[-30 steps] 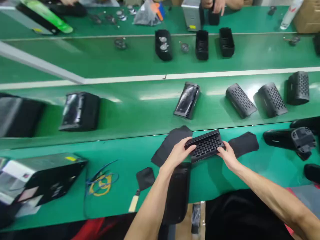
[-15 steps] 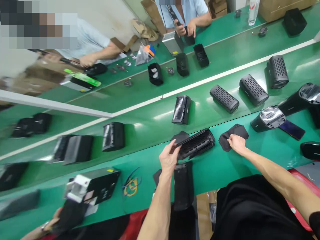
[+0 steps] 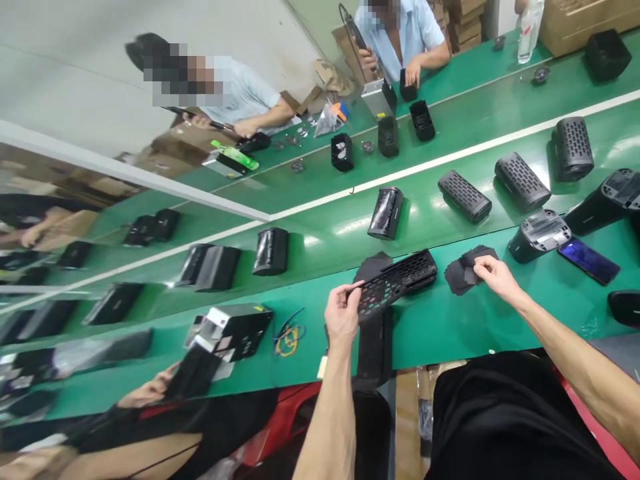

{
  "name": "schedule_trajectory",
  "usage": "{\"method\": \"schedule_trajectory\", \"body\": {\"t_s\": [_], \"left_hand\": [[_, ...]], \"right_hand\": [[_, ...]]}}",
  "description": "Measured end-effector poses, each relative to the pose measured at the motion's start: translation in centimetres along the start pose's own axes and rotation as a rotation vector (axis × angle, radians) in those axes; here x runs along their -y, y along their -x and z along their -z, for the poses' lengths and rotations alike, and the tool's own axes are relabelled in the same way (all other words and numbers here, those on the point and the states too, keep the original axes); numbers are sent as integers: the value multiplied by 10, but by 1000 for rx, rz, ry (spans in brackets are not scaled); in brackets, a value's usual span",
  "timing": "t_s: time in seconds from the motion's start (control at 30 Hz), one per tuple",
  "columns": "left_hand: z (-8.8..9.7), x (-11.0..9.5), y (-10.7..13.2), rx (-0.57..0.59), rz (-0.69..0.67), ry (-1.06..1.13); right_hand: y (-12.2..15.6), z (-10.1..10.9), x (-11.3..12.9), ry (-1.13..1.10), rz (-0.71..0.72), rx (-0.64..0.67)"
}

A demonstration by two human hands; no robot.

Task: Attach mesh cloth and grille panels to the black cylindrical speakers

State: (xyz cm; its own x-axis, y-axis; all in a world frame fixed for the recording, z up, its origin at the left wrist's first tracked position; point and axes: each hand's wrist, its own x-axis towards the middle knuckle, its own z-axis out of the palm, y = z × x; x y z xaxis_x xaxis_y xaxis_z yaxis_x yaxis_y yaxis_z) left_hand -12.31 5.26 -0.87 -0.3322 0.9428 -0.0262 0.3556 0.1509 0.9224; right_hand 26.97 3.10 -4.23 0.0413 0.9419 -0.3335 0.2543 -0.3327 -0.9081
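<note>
Closed fingers of my left hand (image 3: 343, 313) grip one end of a black perforated panel (image 3: 381, 295), raised at a tilt over the green table. Its far end overlaps a black slotted casing (image 3: 424, 267); whether they are joined I cannot tell. My right hand (image 3: 500, 277) pinches a thin dark sheet (image 3: 470, 275) at the fanned stack of black sheets (image 3: 456, 277). More black sheets (image 3: 374, 264) lie behind the panel. A black case (image 3: 373, 350) rests below it, near the table's front edge, partly covered.
Speaker-like black housings (image 3: 523, 181) stand along the green belt (image 3: 320, 243) ahead. To the right are a phone (image 3: 590, 260) and upright housings (image 3: 540, 237). A co-worker's hand (image 3: 153, 388) holds a dark piece at left beside a box-shaped device (image 3: 245, 330). Two people sit opposite.
The view has swung left. My left hand has turned the panel so its holes face me more. My right hand has lifted slightly at the stack's right side, with a sheet edge in its fingers.
</note>
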Motion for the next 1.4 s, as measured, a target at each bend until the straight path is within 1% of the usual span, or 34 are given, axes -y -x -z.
{"method": "schedule_trajectory", "body": {"t_s": [0.07, 0.1, 0.17, 0.23, 0.27, 0.33, 0.37, 0.43, 0.53, 0.63, 0.7, 0.83, 0.97, 1.0, 1.07, 1.17, 1.23, 1.27, 1.33, 1.4], "left_hand": [[-13, -1, 34, -1, 129, 123], [-25, 0, 53, 11, 205, 169], [-57, 4, 91, 65, 357, 259], [-92, 7, 122, 120, 463, 368], [-107, 7, 134, 130, 483, 428], [-128, 3, 148, 136, 497, 520], [-133, 1, 151, 144, 500, 551], [-132, -4, 150, 194, 530, 586], [-120, -9, 142, 289, 601, 618], [-108, -12, 135, 365, 625, 642], [-105, -13, 132, 413, 617, 668], [-104, -13, 128, 439, 620, 747], [-103, -7, 130, 482, 697, 817], [-103, -6, 131, 484, 694, 828], [-102, -2, 133, 492, 627, 829], [-99, 4, 137, 530, 504, 758], [-96, 10, 139, 556, 474, 696], [-95, 12, 140, 566, 460, 670], [-92, 18, 141, 575, 409, 620], [-88, 22, 142, 572, 342, 565]], "right_hand": [[14, 6, 20, -417, -17, 74], [23, 6, 30, -596, -44, 124], [39, 1, 46, -808, -106, 217], [53, -8, 54, -905, -167, 279], [58, -13, 54, -919, -198, 294], [65, -19, 49, -900, -252, 283], [67, -20, 44, -874, -272, 260], [70, -18, 33, -794, -296, 203], [72, -13, 23, -647, -319, 158], [76, -11, 22, -551, -344, 192], [79, -12, 25, -510, -355, 221], [84, -13, 30, -463, -347, 222], [92, -15, 34, -450, -353, 221], [94, -15, 34, -449, -355, 218], [100, -17, 35, -457, -355, 207], [109, -20, 33, -489, -344, 184], [113, -18, 30, -474, -351, 175], [114, -16, 27, -436, -358, 169], [116, -11, 22, -287, -369, 122], [119, -6, 15, -91, -349, -5]]}}
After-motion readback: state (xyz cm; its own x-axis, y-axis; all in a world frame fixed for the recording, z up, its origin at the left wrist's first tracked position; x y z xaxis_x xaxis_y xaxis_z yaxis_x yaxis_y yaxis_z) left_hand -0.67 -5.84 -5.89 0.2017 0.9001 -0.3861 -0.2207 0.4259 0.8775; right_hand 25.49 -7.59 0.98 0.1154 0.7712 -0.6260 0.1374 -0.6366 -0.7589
